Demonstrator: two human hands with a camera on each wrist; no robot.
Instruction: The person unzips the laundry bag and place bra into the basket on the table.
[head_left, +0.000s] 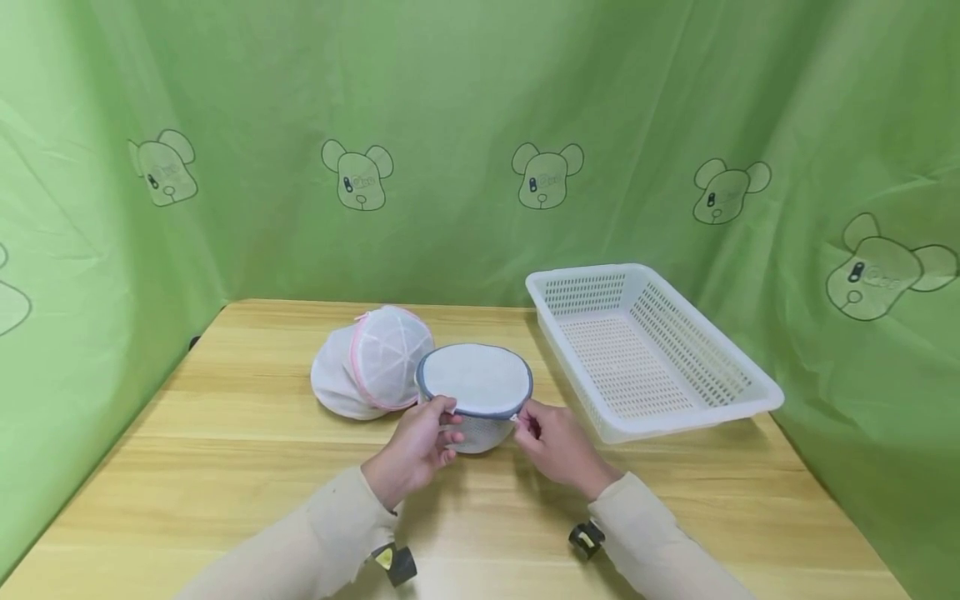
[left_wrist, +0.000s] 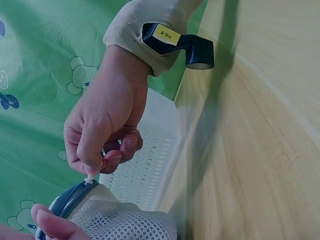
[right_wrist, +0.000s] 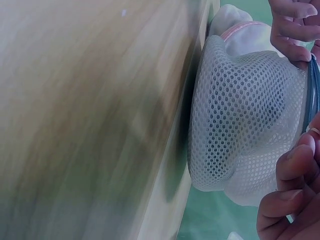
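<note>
A round white mesh laundry bag (head_left: 477, 377) with a blue-grey zipper edge stands on the table in the head view. Its mesh side (right_wrist: 235, 115) fills much of the right wrist view. My left hand (head_left: 417, 450) holds the bag's near left edge, thumb on the zipper rim and fingers in front of the side. At the rim's right, my right hand (head_left: 561, 443) pinches the small white zipper pull (left_wrist: 89, 180) between thumb and curled index finger. The zipper runs along the rim between the two hands. What the bag contains cannot be made out.
Left of the bag lie a white pouch (head_left: 341, 379) and a pink-edged white mesh bag (head_left: 393, 350) leaning on it. A white perforated plastic basket (head_left: 716, 408) stands at the right. Green printed cloth (head_left: 450, 75) hangs around the wooden table (head_left: 255, 483).
</note>
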